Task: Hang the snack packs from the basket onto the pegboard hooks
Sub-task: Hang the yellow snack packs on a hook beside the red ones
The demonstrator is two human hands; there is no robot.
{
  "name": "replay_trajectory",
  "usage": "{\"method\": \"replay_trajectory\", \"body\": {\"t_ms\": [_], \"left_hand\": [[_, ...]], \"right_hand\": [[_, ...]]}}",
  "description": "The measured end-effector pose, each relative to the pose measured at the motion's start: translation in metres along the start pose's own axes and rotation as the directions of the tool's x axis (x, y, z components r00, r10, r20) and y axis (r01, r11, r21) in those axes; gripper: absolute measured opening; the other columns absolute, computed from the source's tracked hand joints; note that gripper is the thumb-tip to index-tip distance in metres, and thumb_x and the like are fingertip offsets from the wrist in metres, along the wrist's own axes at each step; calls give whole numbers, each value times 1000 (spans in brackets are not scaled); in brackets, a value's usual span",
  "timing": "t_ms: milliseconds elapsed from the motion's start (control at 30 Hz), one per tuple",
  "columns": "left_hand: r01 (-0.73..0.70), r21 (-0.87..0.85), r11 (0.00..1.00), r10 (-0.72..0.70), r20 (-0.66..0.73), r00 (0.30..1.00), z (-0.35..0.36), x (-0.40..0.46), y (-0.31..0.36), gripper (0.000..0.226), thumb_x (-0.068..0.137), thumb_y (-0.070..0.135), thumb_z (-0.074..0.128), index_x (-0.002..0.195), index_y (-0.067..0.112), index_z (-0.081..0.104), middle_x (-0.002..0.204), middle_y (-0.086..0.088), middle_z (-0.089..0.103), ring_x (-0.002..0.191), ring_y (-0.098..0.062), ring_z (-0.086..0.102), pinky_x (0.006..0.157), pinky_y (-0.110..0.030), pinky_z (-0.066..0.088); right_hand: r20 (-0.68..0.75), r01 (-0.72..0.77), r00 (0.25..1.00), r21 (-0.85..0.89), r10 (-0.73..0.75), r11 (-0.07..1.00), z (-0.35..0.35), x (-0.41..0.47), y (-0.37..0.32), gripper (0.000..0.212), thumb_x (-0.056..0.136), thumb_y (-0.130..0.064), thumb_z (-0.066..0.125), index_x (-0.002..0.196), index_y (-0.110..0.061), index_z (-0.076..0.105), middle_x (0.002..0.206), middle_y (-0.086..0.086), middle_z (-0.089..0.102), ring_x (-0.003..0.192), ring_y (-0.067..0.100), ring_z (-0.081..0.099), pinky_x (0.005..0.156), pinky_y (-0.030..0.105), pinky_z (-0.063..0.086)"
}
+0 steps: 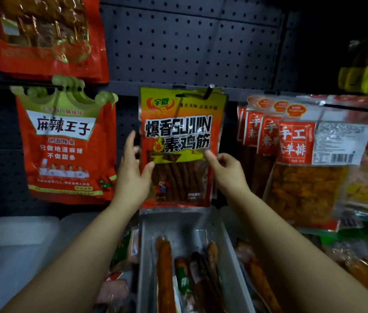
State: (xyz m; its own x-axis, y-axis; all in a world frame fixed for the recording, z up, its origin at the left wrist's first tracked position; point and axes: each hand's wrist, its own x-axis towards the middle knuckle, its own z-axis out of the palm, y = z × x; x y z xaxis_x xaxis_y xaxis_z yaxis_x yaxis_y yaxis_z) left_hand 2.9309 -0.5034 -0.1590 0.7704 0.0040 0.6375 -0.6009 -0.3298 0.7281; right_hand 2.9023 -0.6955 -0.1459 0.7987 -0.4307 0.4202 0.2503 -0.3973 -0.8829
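Note:
A red and yellow snack pack (179,134) hangs in the middle of the dark pegboard (192,46), its top hole on a black hook (209,91). My left hand (132,175) holds the pack's left edge, thumb on the front, fingers stretched up beside and behind it. My right hand (224,169) pinches the pack's right edge at mid height. No basket is in view.
Red packs with green tops (65,145) hang to the left, a bigger red pack (42,35) above them. Clear packs with red labels (300,159) crowd the hooks to the right. Below sit a grey tray (143,256) of sausages and white bins (13,240).

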Motion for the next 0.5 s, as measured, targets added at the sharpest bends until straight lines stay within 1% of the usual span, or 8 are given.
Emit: {"method": "replay_trajectory", "body": {"t_ms": [67, 133, 167, 300, 333, 400, 433, 500], "left_hand": [[75, -44, 996, -74, 14, 997, 2, -15, -9, 52, 93, 6, 53, 140, 21, 35, 120, -7, 54, 109, -25, 55, 95, -45, 47], [153, -57, 987, -152, 34, 988, 5, -28, -17, 38, 93, 4, 52, 129, 14, 46, 102, -5, 59, 99, -26, 60, 87, -41, 51], [194, -58, 979, -192, 34, 981, 7, -35, -21, 35, 93, 3, 52, 126, 12, 48, 98, -5, 60, 97, -27, 61, 85, -39, 51], [335, -20, 942, -335, 8, 942, 9, -59, -39, 25, 92, 3, 53, 118, 6, 55, 97, -10, 61, 97, -30, 60, 78, -32, 46], [363, -9, 932, -363, 4, 932, 10, -66, -42, 23, 92, 3, 54, 114, 5, 56, 96, -9, 60, 97, -30, 60, 76, -30, 44], [406, 17, 914, -406, 2, 914, 10, -80, -45, 20, 91, 5, 56, 111, 8, 58, 96, -5, 60, 99, -28, 60, 78, -31, 45], [424, 31, 905, -424, 1, 906, 9, -89, -45, 22, 91, 7, 57, 112, 11, 57, 101, -4, 60, 100, -26, 60, 82, -35, 48], [437, 48, 898, -436, -27, 900, 7, -108, -38, 31, 90, 9, 59, 120, 13, 53, 115, -6, 58, 101, -20, 58, 86, -37, 49]], "right_hand": [[52, -35, 998, 2, 35, 999, 0, -12, 20, 33, 91, -36, 59, 82, -4, 62, 77, 19, 66, 74, 27, 62, 69, 36, 49], [98, -73, 992, -26, 75, 997, -1, -24, 39, 26, 91, -29, 61, 86, -4, 63, 78, 12, 64, 77, 22, 60, 69, 31, 46], [105, -98, 989, -54, 103, 994, -2, -29, 49, 24, 91, -27, 62, 89, -3, 64, 81, 9, 65, 80, 21, 60, 71, 30, 46], [92, -221, 968, -137, 235, 966, -8, -44, 78, 17, 92, -23, 59, 91, -7, 62, 84, 9, 64, 84, 26, 61, 78, 37, 49], [99, -248, 960, -132, 261, 960, -10, -48, 82, 16, 93, -23, 58, 91, -8, 62, 82, 9, 63, 82, 25, 61, 77, 38, 50], [109, -265, 954, -137, 281, 954, -16, -58, 86, 12, 93, -23, 57, 91, -12, 60, 77, 4, 61, 74, 19, 59, 68, 33, 49], [115, -262, 953, -144, 279, 954, -18, -63, 85, 9, 93, -22, 57, 92, -13, 58, 76, 2, 60, 70, 17, 57, 65, 30, 48], [164, -255, 948, -120, 273, 959, -24, -77, 80, 7, 92, -19, 59, 96, -14, 57, 77, 3, 59, 70, 16, 57, 68, 31, 49]]}}
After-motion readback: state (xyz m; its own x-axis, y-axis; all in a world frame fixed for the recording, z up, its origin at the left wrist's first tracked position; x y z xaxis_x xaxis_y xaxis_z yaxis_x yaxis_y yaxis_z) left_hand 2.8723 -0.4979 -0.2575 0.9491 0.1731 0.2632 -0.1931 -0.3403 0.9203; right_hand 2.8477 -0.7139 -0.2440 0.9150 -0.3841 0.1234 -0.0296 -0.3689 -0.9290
